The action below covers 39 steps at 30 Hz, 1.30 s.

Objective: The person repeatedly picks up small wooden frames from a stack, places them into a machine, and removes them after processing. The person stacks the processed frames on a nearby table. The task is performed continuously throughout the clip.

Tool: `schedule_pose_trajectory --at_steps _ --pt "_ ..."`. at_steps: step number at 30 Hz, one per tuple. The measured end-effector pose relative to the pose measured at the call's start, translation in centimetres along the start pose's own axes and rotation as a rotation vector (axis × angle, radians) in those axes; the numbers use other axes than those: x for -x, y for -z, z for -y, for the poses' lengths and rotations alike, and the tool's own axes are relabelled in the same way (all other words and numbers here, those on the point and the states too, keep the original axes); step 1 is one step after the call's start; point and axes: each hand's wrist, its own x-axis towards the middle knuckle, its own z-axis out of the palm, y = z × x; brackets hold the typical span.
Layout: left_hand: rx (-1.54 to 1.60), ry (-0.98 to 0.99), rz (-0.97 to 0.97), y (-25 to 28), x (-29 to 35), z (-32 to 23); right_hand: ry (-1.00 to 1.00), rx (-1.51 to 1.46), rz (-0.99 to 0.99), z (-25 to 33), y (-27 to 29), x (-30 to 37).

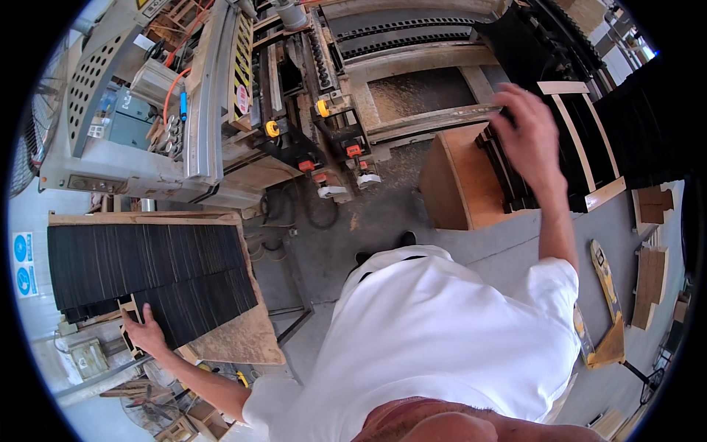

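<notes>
At the lower left, my left hand (pixel 144 333) has its thumb and fingers around the end of a narrow light-wood frame (pixel 129 308). This piece stands against a long, tightly packed row of black panels (pixel 151 258) on a wooden board. On the other side, my right hand (pixel 527 127) is raised, slightly blurred, fingers bent and apart with nothing in them. It hovers over a stack of dark slats (pixel 508 173) on a brown wooden box (pixel 449 180). Just right of it lies a black frame with light-wood rails (pixel 578 136).
Ahead stands a woodworking machine with clamps (pixel 353 151), yellow knobs and a sawdust-covered bed (pixel 420 96). A chipboard sheet (pixel 239 335) juts out under the panels. A yellow pallet jack (pixel 607 342) stands at the right on the grey floor (pixel 479 247). Cut wood pieces (pixel 649 287) lie beyond it.
</notes>
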Motion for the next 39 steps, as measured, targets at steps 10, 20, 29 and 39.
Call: schedule_pose_trajectory --at_steps 10,20,29,39 --pt "1.187 -0.019 0.533 -10.4 8.3 -38.9 -0.673 0.265 0.234 -4.5 6.8 3.3" --pt "1.772 0.646 1.017 -37.2 -7.5 -59.4 -0.694 0.168 -0.06 -3.4 7.2 2.2" --pt "1.703 0.986 0.989 -49.4 -19.8 -67.9 -0.531 0.021 -0.013 5.2 3.1 -3.5" --pt "1.929 1.154 0.81 -51.5 -20.8 -70.2 -0.116 -0.188 0.248 9.1 -8.6 -12.3"
